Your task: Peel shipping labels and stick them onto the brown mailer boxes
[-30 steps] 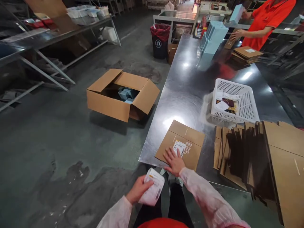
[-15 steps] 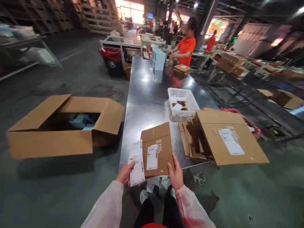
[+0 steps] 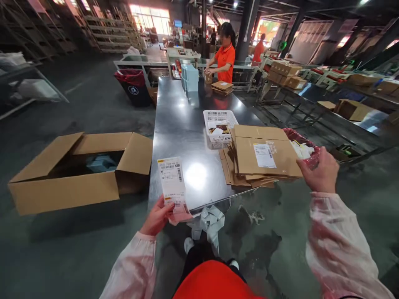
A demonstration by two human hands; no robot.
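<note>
My left hand pinches the lower end of a strip of white shipping labels, printed with barcodes, over the table's near left edge. At the right, my right hand has its thumb at the right edge of the top flattened cardboard box, its fingers bent and apart from the thumb. That box lies on a pile of flattened cardboard boxes and bears a white label. Behind the pile stands a white plastic basket with papers inside.
The metal table stretches away to blue boxes and a co-worker in orange handling a small carton. On the left is an open carton with blue items. A red-lined bin stands right, a black bin back left.
The labelled flat box that was between my hands now lies on the pile. My right hand has moved right and away from it; my left hand keeps the label strip, now raised more upright.
</note>
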